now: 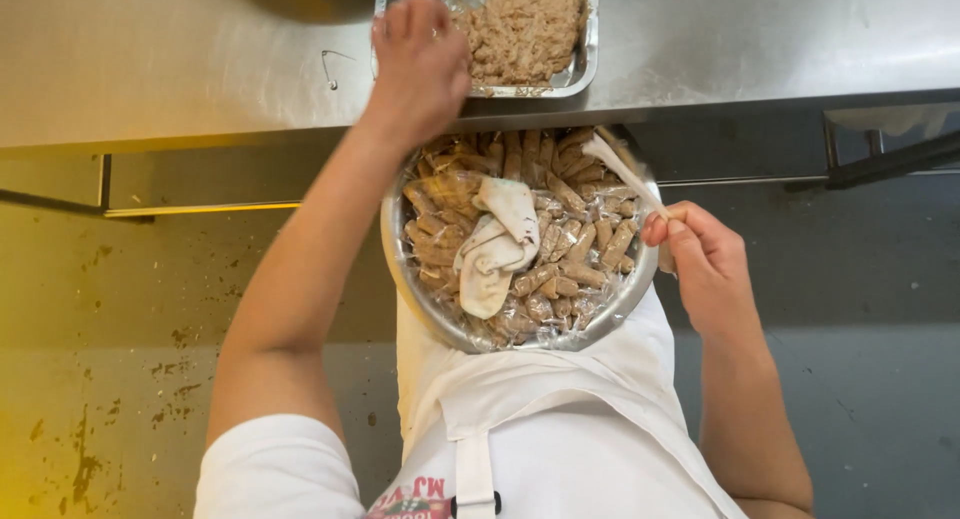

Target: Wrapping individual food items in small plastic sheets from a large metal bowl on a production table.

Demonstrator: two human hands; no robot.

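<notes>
A round metal bowl (400, 269) rests against my white apron (560, 409), filled with several small wrapped brown rolls (575, 244) and a crumpled white cloth (495, 244). My left hand (420, 64) reaches up over the left rim of a rectangular metal tray (590, 54) that holds a brown minced mixture (525, 24). My right hand (700, 259) sits at the bowl's right edge, closed on the handle of a light spatula (620, 164) whose blade lies over the rolls.
The tray stands on a stainless steel counter (180, 59). A small bent wire clip (330, 67) lies on the counter left of the tray. Below the counter are metal frame bars (200, 209) and a stained floor (100, 379).
</notes>
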